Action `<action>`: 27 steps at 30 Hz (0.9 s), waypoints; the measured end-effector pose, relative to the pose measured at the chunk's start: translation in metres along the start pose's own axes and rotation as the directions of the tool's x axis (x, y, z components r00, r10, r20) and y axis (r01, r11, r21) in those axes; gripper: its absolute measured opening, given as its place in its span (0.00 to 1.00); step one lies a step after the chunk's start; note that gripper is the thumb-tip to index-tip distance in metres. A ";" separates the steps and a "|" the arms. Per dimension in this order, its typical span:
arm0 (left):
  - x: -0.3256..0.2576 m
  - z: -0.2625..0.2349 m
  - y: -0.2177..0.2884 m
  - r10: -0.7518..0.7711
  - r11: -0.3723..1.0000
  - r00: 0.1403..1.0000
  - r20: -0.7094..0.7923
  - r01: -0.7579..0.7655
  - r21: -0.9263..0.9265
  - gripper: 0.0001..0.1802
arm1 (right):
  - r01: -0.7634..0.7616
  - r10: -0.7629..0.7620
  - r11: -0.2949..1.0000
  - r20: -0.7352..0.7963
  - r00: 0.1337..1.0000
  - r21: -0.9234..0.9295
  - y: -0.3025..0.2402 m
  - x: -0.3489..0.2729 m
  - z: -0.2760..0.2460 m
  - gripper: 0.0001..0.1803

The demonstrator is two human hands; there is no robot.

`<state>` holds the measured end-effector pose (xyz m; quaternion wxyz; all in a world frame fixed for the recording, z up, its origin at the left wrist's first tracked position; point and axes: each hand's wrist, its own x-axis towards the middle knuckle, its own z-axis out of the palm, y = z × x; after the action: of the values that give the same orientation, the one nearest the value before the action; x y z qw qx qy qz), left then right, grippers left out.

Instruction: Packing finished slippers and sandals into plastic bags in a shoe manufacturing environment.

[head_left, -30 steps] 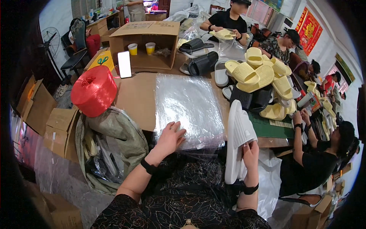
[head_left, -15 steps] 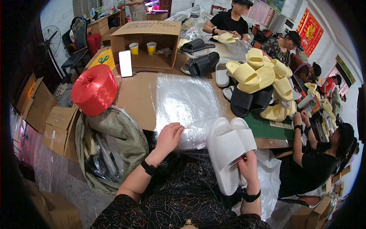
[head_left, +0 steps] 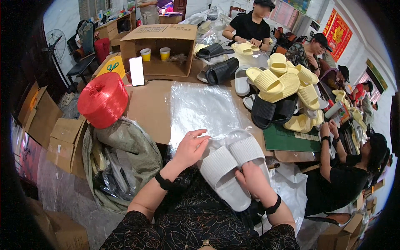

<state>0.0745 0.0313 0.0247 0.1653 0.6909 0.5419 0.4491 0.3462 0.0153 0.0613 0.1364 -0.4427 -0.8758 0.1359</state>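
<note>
A pair of white slide slippers lies side by side, tilted, in front of my body at the table's near edge. My right hand grips them, its fingers reaching in under the strap opening of the right slipper. Clear plastic seems to lie over the toe ends. My left hand is beside the left slipper's toe, curled on the edge of a clear plastic bag. More clear plastic bags lie flat in a stack on the table beyond.
Yellow slippers and black slippers are piled at the right, beside a green mat. A red twine roll tops a sack at left. Behind are a lit phone and an open carton. Other people work along the right.
The slippers have moved left and turned, now side by side with their straps facing up. My right hand moved left with them. My left hand has shifted slightly, its fingers more spread.
</note>
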 end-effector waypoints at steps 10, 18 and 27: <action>0.011 -0.005 0.012 0.359 0.925 0.933 0.037 -0.361 0.116 0.11 | 0.044 -0.043 0.999 -0.033 0.999 0.029 0.005 0.034 0.016 0.16; 0.016 -0.003 0.011 0.372 0.928 0.922 0.105 -0.369 -0.046 0.13 | 0.027 -0.027 0.990 0.000 1.000 0.138 0.024 0.066 0.034 0.15; 0.014 -0.006 0.024 0.384 0.915 0.908 0.166 -0.351 -0.199 0.14 | -0.039 0.061 0.989 -0.147 0.987 0.143 0.010 0.111 0.063 0.16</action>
<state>0.0844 0.0336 0.0512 0.1882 0.8066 0.3430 0.4431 0.2672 0.1040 0.0121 0.2293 -0.4629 -0.8399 0.1664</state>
